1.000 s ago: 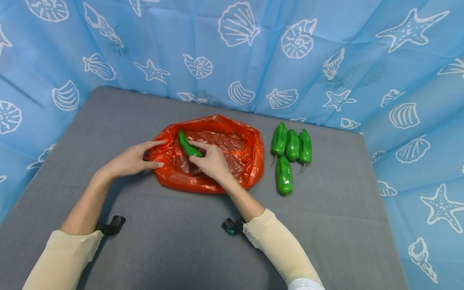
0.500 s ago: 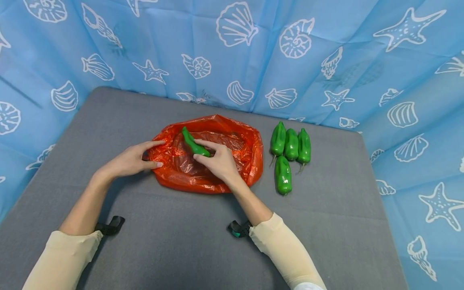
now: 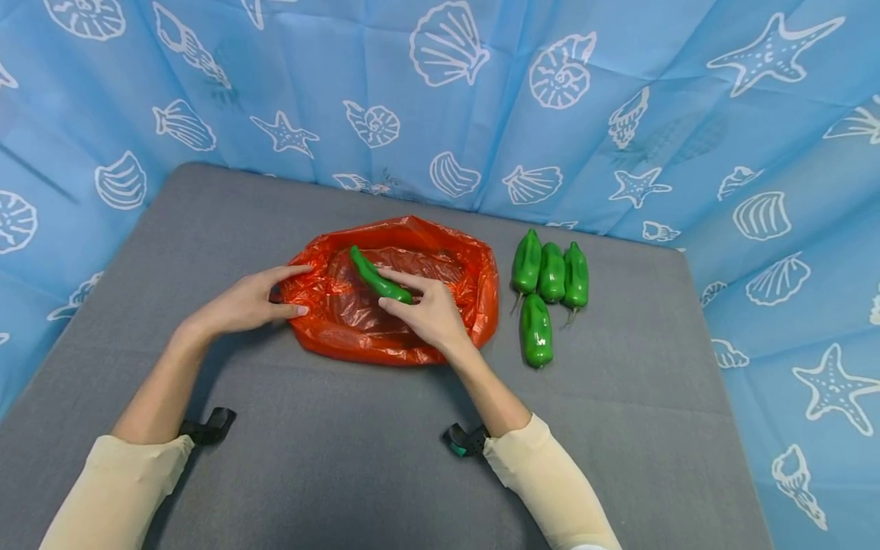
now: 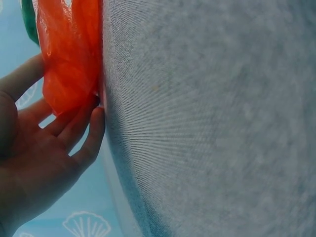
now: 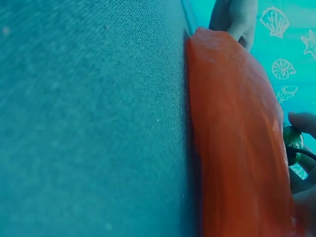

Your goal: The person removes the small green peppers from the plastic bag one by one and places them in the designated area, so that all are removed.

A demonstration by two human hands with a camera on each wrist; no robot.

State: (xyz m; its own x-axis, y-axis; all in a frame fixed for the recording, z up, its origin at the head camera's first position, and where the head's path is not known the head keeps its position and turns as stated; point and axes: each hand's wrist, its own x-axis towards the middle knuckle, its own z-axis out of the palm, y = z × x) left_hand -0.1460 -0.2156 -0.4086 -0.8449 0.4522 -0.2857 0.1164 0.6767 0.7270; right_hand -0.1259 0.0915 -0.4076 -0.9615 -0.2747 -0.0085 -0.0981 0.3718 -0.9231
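A red plastic bag (image 3: 337, 347), its rim spread wide, lies on the grey table. Over its opening, my right hand (image 3: 433, 309) pinches a long green pepper (image 3: 376, 279) between thumb and fingers. The pepper slants with its narrow tip toward the far left. At the bag's left end rests my left hand (image 3: 250, 302), thumb and fingers apart and fairly straight. In the left wrist view, the fingers (image 4: 81, 123) touch the bag's side. The bag's wall (image 5: 237, 133) hides most of the pepper in the right wrist view.
Right of the bag, several green peppers (image 3: 552, 273) lie in a group, three side by side and one (image 3: 536, 332) nearer me. A blue curtain (image 3: 481, 114) with white shells hangs behind the table (image 3: 330, 443). Each wrist bears a black strap-on piece (image 3: 209, 426).
My right hand has shifted to the right over the bag, carrying the pepper with it. The left hand stays at the bag's left end, and the group of peppers lies as before.
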